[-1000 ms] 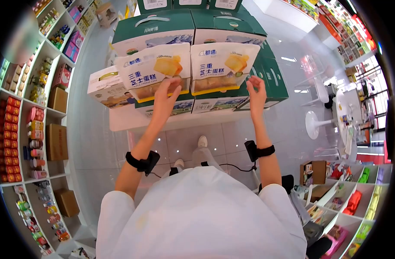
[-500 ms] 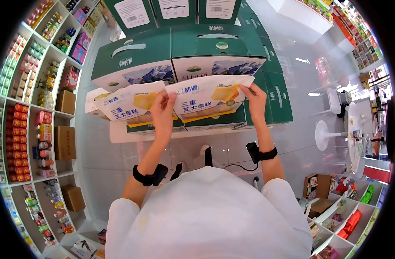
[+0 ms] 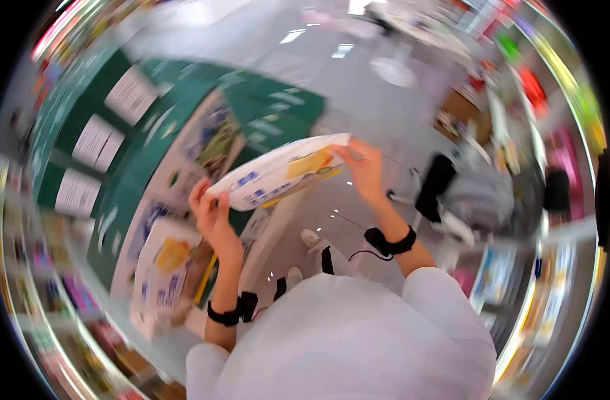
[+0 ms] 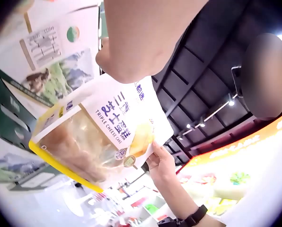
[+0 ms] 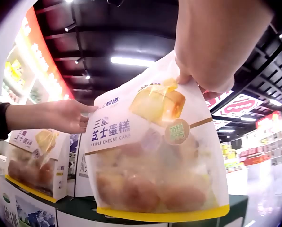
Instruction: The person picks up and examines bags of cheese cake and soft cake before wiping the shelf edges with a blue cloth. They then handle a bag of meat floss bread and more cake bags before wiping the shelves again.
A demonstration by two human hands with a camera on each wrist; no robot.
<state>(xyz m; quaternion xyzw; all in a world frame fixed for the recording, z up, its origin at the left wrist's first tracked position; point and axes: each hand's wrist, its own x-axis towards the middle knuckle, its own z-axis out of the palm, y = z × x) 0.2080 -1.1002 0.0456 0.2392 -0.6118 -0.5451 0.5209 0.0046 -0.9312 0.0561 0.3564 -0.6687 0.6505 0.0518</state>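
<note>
Head view shows the cheese cake bag, now swung clear of the second bag beside the left hand, hand-borne between it and the right hand, each pinching an upper corner.

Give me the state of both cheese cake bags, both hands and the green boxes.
Held bag: held up, filled
Other bag: upright, filled, unheld
Right hand: pinching the held bag's upper corner
Left hand: at the held bag's edge, grip unclear
Green boxes: stacked
</note>
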